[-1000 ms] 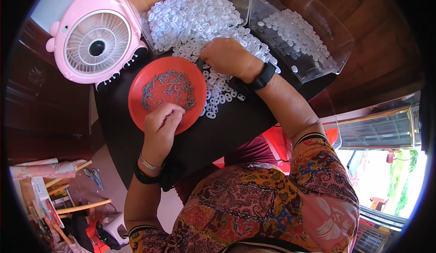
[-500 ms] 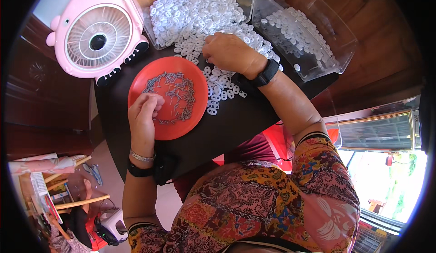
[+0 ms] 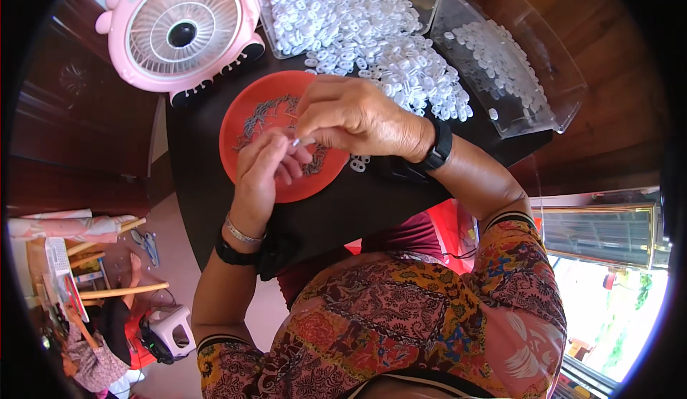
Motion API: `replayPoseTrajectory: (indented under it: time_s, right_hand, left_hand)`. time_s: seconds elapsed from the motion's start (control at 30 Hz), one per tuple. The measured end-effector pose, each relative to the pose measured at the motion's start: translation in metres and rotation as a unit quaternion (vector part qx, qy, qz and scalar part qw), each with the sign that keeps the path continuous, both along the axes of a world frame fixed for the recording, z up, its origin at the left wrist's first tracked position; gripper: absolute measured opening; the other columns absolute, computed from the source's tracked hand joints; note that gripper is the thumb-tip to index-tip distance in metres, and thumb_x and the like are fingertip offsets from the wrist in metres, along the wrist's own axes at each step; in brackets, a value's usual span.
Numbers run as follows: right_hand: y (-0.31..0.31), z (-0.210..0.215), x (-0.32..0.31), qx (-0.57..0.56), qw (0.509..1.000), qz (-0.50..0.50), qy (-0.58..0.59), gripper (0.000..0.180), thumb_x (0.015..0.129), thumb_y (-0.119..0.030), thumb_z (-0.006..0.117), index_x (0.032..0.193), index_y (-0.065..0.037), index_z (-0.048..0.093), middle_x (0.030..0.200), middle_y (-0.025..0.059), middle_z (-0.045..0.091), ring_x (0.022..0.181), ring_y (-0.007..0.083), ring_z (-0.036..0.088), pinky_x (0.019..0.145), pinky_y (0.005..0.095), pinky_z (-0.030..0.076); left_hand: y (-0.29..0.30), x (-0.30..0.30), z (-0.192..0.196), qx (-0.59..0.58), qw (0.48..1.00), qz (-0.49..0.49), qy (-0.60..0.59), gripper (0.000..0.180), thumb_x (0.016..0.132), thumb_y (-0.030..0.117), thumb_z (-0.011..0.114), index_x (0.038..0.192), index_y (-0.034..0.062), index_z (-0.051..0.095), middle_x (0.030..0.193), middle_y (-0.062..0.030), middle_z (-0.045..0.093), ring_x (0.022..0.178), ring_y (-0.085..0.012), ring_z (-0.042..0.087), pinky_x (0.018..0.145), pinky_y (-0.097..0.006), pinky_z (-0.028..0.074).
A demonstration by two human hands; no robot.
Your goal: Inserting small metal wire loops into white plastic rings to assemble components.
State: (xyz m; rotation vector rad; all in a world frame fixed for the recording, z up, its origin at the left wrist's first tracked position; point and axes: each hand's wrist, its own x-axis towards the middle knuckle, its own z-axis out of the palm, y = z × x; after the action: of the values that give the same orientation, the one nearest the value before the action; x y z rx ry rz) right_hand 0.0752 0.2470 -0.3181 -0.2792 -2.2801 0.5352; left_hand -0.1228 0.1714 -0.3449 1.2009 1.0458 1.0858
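My two hands meet over a red round plate (image 3: pixel 234 123) that holds many small grey metal screws (image 3: pixel 261 116). A tiny white plastic piece (image 3: pixel 295 142) shows where the fingertips come together. My right hand (image 3: pixel 358 116) pinches at it from the right, thumb and fingers pressed together. From the left, my left hand (image 3: pixel 261 166) has thumb and forefinger closed there, with its other fingers curled loosely below; what these fingertips hold is too small to make out. Loose white oval pieces (image 3: pixel 415 70) with holes lie heaped behind the plate.
A clear bin (image 3: pixel 336 12) full of white ovals stands at the back, beside another clear bin (image 3: pixel 565 91) holding fewer. A pink fan (image 3: pixel 182 34) stands at the back left of the dark table (image 3: pixel 322 216). A bright window (image 3: pixel 608 299) is at the right.
My right hand has come from the white pile toward me and left, meeting my left hand over the plate. My left hand has lifted from the screws. The view has shifted slightly.
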Motion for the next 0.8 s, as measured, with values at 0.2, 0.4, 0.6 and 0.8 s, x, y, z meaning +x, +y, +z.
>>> replayPoseTrajectory:
  time_s: [0.2, 0.4, 0.6, 0.8]
  right_hand:
    - [-0.002, -0.003, -0.006, 0.009, 1.000, 0.008, 0.014, 0.019, 0.072, -0.003, 0.074, 0.088, -0.007, 0.065, 0.088, 0.0062, 0.064, 0.087, 0.0259, 0.063, 0.075, 0.0352, 0.050]
    - [-0.009, 0.001, -0.008, -0.015, 1.000, -0.019, 0.010, 0.019, 0.072, -0.006, 0.075, 0.086, -0.006, 0.063, 0.087, 0.0068, 0.063, 0.084, 0.0268, 0.063, 0.072, 0.0349, 0.050]
    - [-0.004, -0.015, -0.004, 0.036, 0.981, -0.034, -0.185, 0.015, 0.074, -0.015, 0.072, 0.083, -0.007, 0.063, 0.081, 0.0063, 0.057, 0.080, 0.0278, 0.057, 0.069, 0.0376, 0.048]
    - [-0.008, -0.016, -0.012, 0.050, 0.957, -0.044, -0.282, 0.014, 0.077, -0.019, 0.066, 0.080, -0.006, 0.064, 0.089, 0.0075, 0.061, 0.089, 0.0283, 0.058, 0.076, 0.0382, 0.049]
  left_hand:
    - [0.001, -0.001, 0.009, -0.052, 0.997, -0.040, -0.049, 0.023, 0.094, 0.026, 0.048, 0.093, 0.0042, 0.055, 0.071, -0.0027, 0.056, 0.061, -0.0102, 0.053, 0.054, -0.021, 0.040]
    - [0.000, -0.001, 0.011, -0.020, 0.999, 0.004, -0.026, 0.018, 0.092, 0.023, 0.048, 0.089, 0.0052, 0.052, 0.067, -0.0009, 0.052, 0.059, -0.0095, 0.052, 0.053, -0.021, 0.039]
    - [0.006, -0.007, 0.011, 0.033, 0.994, 0.092, -0.041, 0.015, 0.092, 0.018, 0.049, 0.087, 0.0047, 0.054, 0.066, -0.0006, 0.052, 0.057, -0.0083, 0.051, 0.051, -0.021, 0.038]
    - [0.008, -0.009, 0.007, 0.009, 0.994, 0.098, -0.054, 0.011, 0.090, 0.016, 0.050, 0.087, 0.0056, 0.054, 0.067, -0.0007, 0.054, 0.057, -0.0080, 0.051, 0.051, -0.020, 0.037]
